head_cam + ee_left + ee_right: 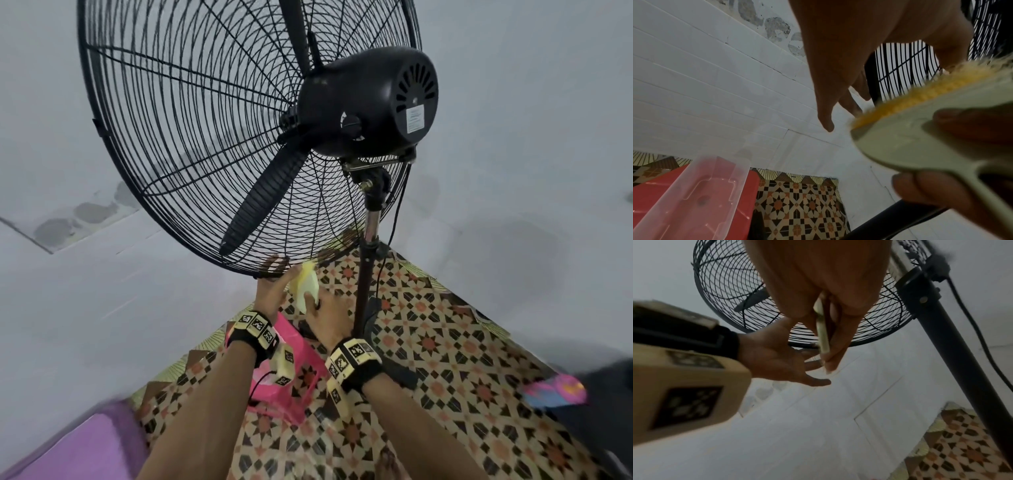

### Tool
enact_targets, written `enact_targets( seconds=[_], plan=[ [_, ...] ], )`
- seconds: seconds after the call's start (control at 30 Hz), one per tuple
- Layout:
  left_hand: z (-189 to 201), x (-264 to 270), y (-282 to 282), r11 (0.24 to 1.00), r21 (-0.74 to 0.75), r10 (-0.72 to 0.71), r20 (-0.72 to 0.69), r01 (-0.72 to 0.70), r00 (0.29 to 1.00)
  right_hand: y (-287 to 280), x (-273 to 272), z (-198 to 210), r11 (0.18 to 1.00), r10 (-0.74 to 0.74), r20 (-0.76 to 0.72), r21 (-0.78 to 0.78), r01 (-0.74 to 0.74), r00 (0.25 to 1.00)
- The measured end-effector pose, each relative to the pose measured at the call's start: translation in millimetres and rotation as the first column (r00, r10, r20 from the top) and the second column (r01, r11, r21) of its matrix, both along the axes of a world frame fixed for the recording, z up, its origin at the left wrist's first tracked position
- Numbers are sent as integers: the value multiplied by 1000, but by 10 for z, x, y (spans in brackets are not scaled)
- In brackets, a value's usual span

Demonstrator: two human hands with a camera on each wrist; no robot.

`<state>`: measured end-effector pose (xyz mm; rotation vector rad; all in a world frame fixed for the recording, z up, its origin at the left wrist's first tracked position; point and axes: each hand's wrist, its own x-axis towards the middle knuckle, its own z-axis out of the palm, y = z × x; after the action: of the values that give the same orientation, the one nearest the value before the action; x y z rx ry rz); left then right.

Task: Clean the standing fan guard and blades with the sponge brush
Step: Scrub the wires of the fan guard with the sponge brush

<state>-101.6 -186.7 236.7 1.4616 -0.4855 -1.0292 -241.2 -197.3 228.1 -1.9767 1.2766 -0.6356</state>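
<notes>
— Fingers first: what are yours doing?

— Right hand has its fingers and thumb curled round the handle of the sponge brush, its yellow fuzzy edge turned up toward the lowest part of the guard. Left hand is up at that bottom rim; its fingers look loosely spread and mostly straight, and whether they actually touch the wire I can't tell.

— So which step is this?

— I'd say the bottom arc of the guard, with the brush just under the rim. One blade hangs down inside the cage, not far above.

— And next?

— Press the fuzzy edge against the wires and draw it along the curve, my left hand steadying the rim so the head doesn't swing on its pole. The blades sit behind the mesh, so reaching them needs the brush worked between wires, or the guard opened.
</notes>
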Motion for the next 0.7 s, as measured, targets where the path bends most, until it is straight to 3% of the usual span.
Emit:
enact_targets(
  seconds=[0.1,0.17,0.23,0.3,0.37,0.53,0.7],
  plan=[
    [43,13,-22,1000,-1,-20,-3,20,1000,7,-14,46,974,-172,181,-115,195,968],
    [37,28,-29,1000,-15,-20,9,20,1000,68,-29,13,950,-272,272,-74,302,923],
    [8,20,-11,1000,-12,-8,16,8,1000,91,-25,-57,972,-220,212,-32,232,952],
    [-34,20,-7,1000,6,3,26,-3,1000,51,-17,-85,998,-67,61,-16,68,996],
    [-53,22,-16,1000,-6,0,10,0,1000,-34,-20,-46,1000,-20,-4,-16,20,1000],
    [-24,35,-39,1000,13,17,4,-17,1000,-152,-123,256,955,-254,221,-99,280,942],
    [-48,-145,-82,997,-45,62,-123,-68,990,-622,-242,730,945,-285,126,-130,300,950]
  ],
)
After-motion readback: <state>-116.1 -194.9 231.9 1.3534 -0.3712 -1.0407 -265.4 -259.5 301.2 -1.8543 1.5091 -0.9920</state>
